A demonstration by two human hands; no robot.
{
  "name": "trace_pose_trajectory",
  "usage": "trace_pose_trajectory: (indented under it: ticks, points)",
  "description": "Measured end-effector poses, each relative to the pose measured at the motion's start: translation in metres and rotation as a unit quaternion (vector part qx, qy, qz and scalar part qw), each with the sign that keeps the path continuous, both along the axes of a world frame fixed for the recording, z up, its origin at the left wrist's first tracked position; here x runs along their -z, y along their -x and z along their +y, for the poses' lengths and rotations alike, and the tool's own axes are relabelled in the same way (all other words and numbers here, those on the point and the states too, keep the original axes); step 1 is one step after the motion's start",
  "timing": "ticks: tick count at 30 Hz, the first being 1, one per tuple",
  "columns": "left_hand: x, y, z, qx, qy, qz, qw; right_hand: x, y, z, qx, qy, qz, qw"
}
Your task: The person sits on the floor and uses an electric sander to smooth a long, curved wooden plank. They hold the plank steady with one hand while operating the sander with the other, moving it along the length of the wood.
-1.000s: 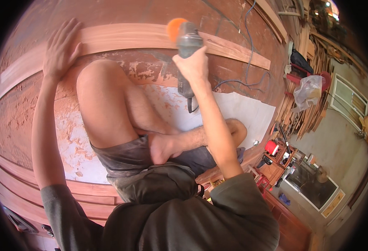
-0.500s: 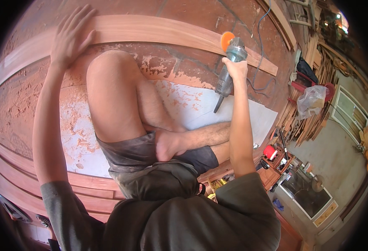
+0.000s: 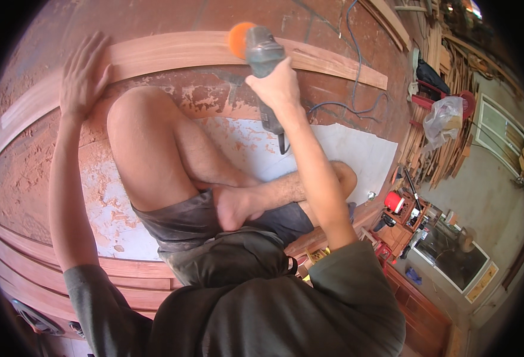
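Note:
A long reddish-brown wooden board (image 3: pixel 172 52) lies across the floor in front of me. My left hand (image 3: pixel 83 80) rests flat on its left part, fingers stretched out. My right hand (image 3: pixel 277 86) is wrapped round the body of an angle grinder (image 3: pixel 264 50), grey-green and black, with an orange disc (image 3: pixel 239 40) at its head. The disc is over the middle of the board, and blur hides whether it touches the wood. The grinder's black tail end points back toward my legs.
A blue cord (image 3: pixel 352 59) runs over the floor on the right. White sheeting (image 3: pixel 357 149) with wood dust lies under my folded legs. More boards (image 3: pixel 30 262) lie at the lower left. Wood scraps (image 3: pixel 446 160), a red chair (image 3: pixel 467 102) and a framed glass panel (image 3: pixel 452 256) are at the right.
The grinder has moved left along the board in my right hand, from near its right end to the middle. My left hand stays on the board while the whole view shifts slightly.

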State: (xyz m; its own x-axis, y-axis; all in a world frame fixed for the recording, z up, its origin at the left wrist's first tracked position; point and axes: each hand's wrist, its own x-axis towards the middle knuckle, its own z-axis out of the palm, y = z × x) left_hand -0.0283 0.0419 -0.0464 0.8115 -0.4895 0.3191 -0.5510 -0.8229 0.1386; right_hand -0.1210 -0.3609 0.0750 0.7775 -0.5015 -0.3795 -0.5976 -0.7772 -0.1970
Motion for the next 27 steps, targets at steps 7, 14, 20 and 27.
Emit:
trace_pose_trajectory:
  ticks: [7,14,20,27]
  points:
    - [-0.003,0.001,0.000,0.005,0.001,-0.006,1.000,0.006,0.003,-0.039,0.087,0.043,-0.013,0.995]
    - [-0.001,0.001,-0.001,0.005,0.009,-0.005,1.000,0.004,0.025,0.023,0.014,-0.036,-0.005,0.999]
    - [-0.004,0.001,-0.003,0.002,0.001,0.001,1.000,-0.002,0.027,-0.023,0.049,0.020,-0.004,0.999]
    - [-0.006,0.003,-0.001,0.004,0.007,0.005,1.000,0.005,0.015,-0.010,0.073,0.005,-0.013,0.997]
